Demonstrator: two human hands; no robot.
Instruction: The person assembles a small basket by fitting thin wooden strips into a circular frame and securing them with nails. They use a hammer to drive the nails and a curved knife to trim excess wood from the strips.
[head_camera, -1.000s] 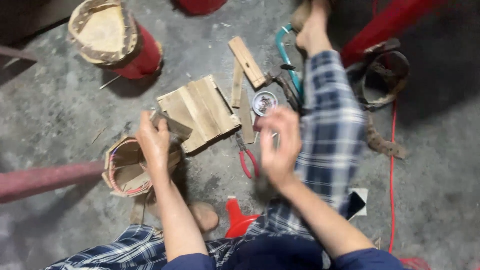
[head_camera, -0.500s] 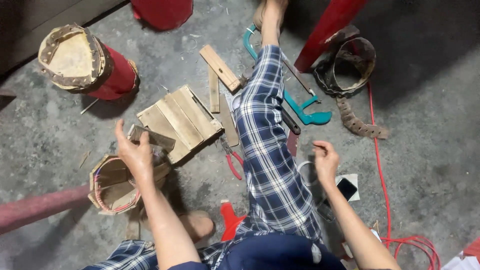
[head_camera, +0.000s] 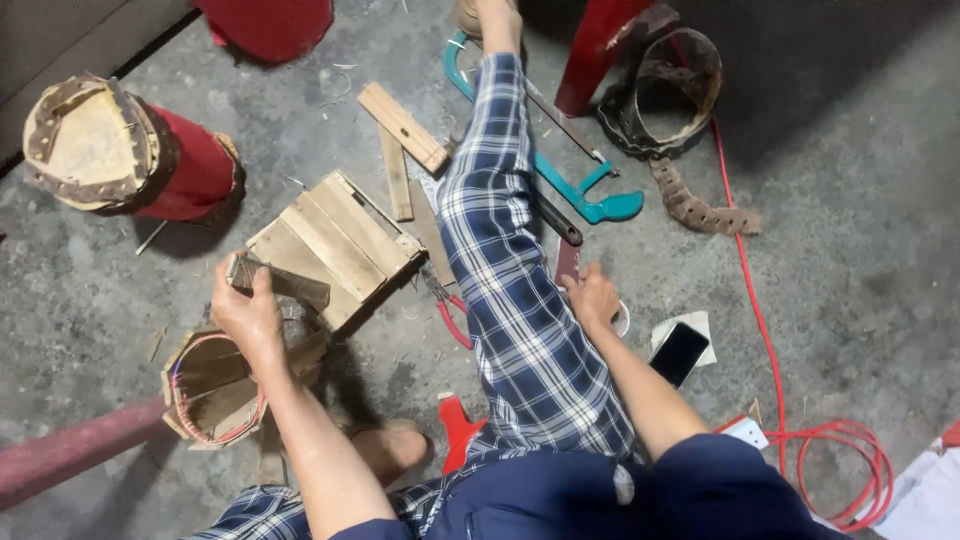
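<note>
My left hand (head_camera: 245, 312) grips one end of a thin dark wood strip (head_camera: 290, 283), held over the near edge of a slatted wooden block (head_camera: 335, 240). Just below it stands a small round frame of wooden staves (head_camera: 208, 388) bound with red wire. My right hand (head_camera: 592, 297) is down on the floor to the right of my outstretched checked trouser leg (head_camera: 500, 250). Its fingers curl by a dark reddish handle (head_camera: 567, 262), and a small white round object (head_camera: 622, 320) shows under its palm. Whether it holds either one is unclear.
A black phone (head_camera: 680, 352) lies on white paper beside my right hand. A teal hacksaw (head_camera: 590, 195), red pliers (head_camera: 455, 322), loose wood pieces (head_camera: 402, 127), a leather band ring (head_camera: 665, 90), a red drum (head_camera: 120, 155) and a red cable (head_camera: 770, 350) lie around.
My right hand has swung from above the leg down to the floor on its right. My left hand has closed on the wood strip beside the slatted block.
</note>
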